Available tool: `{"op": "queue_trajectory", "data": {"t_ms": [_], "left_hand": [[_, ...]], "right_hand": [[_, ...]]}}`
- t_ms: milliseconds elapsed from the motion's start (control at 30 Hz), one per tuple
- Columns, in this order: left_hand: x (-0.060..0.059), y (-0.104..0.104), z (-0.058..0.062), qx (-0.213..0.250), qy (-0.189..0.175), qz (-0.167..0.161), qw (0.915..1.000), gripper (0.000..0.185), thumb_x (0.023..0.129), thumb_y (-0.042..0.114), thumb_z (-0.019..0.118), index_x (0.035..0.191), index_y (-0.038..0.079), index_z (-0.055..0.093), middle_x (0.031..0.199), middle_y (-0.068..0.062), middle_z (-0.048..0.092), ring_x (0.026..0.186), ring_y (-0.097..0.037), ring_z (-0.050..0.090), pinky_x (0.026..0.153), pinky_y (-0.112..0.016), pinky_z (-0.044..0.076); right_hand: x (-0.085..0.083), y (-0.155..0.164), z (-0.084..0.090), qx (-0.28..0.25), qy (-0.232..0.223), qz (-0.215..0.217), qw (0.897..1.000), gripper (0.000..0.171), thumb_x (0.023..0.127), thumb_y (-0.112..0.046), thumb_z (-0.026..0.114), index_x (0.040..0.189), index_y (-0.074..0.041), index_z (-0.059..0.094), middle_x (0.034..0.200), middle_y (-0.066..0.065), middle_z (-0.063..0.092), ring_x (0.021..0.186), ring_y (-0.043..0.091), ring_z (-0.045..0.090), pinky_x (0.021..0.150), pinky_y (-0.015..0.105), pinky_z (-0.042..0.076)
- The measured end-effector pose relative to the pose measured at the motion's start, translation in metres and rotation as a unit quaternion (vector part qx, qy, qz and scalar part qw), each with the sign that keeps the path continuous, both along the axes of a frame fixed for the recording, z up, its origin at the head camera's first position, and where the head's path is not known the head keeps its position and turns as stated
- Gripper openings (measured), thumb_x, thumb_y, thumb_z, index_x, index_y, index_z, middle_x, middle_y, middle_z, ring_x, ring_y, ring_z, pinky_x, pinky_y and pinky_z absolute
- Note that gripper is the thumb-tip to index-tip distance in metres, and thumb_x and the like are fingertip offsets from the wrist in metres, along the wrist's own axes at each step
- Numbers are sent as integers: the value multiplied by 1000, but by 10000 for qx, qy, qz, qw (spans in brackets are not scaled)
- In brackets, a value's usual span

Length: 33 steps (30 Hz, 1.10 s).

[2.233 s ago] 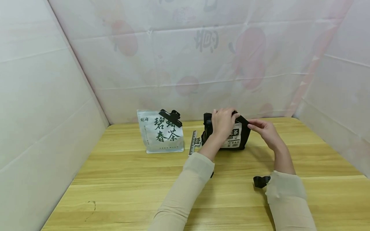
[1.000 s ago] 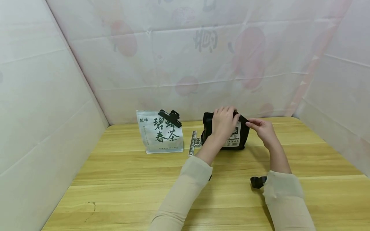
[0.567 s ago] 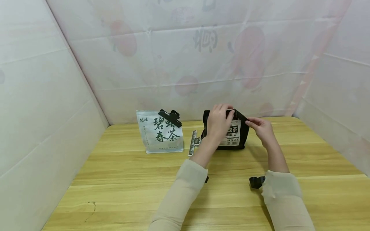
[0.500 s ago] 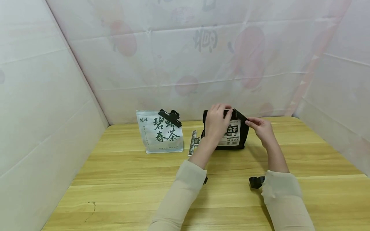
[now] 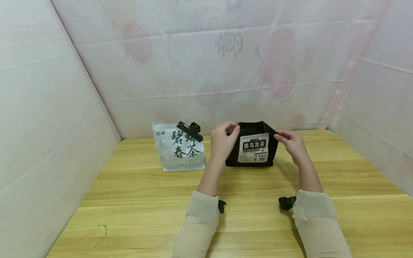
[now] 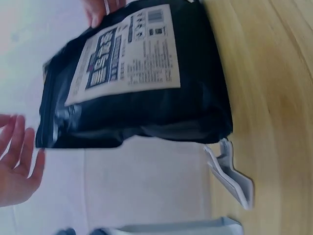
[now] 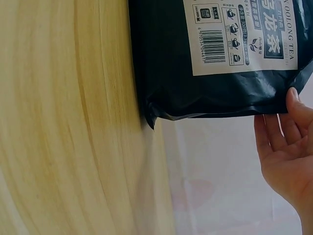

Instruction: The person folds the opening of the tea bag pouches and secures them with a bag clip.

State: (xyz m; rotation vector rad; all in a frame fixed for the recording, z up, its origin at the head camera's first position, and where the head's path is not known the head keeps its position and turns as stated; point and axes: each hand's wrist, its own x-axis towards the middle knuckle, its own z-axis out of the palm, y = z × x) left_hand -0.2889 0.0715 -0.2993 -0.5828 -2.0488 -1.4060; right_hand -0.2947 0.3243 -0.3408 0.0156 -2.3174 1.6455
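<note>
A black oolong tea bag with a pale label stands upright at the back of the table, its top edge slack and the mouth seemingly parted. At its right upper corner, my right hand pinches the edge between thumb and fingers; the right wrist view shows the thumb on the front and fingers behind. My left hand is by the left upper corner. In the left wrist view its fingers are loosely extended beside that corner, gripping nothing visible. A pale clip lies beside the bag, hidden behind my left arm in the head view.
Left of the black bag stands a pale tea bag with a black clip across its top right corner. White printed cloth walls enclose the wooden table at the back and sides. Black wrist devices show at both cuffs.
My left hand has let go of the bag's top edge and moved left to the left corner, uncovering the label. My right hand stays pinching the right corner.
</note>
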Motion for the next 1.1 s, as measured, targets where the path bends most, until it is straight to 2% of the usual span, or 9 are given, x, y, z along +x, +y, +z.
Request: {"op": "queue_trajectory", "data": {"t_ms": [133,333,500,800,1000,1100], "left_hand": [[-2,-12,-6,-162,-915,-48,9957,16,89,23,61,85,10,70,74,4,61,71,-9,55,63,-22,44],[-10,-26,-25,-559,-1963,71,9789,20,88,28,59,83,11,69,74,5,60,66,-12,54,58,-26,44],[-15,-31,-39,-1094,-2243,149,9683,17,85,24,59,79,10,66,72,3,60,61,-13,52,54,-26,42],[-19,-27,-48,-1866,-2930,-229,9375,13,92,17,56,101,9,61,91,-1,60,72,-14,54,59,-26,44],[-21,-22,-53,-2601,-3137,-344,9126,30,91,14,58,120,4,55,114,-8,59,96,-20,56,78,-32,46],[-23,-20,-54,-2970,-3144,-357,9009,39,90,12,60,126,4,51,113,-10,58,97,-21,55,78,-31,46]], "right_hand": [[-1,1,0,43,27,46,10000,40,86,-33,64,111,-2,61,88,-23,59,92,0,48,99,49,29],[-1,2,-2,31,-24,56,10000,36,87,-30,64,111,-4,62,86,-25,57,94,1,48,100,49,28],[-1,2,-1,41,-58,67,10000,38,87,-30,63,114,-3,61,87,-25,57,95,1,47,100,49,28],[-1,1,-1,-56,-18,40,10000,26,86,-30,65,105,-12,65,85,-25,57,94,0,47,100,49,28],[0,1,0,-95,-2,92,9999,28,86,-30,65,105,-10,64,84,-26,58,94,1,48,100,49,28],[0,1,0,-86,-9,83,9999,27,86,-30,65,104,-11,64,84,-26,58,93,1,48,100,49,28]]}}
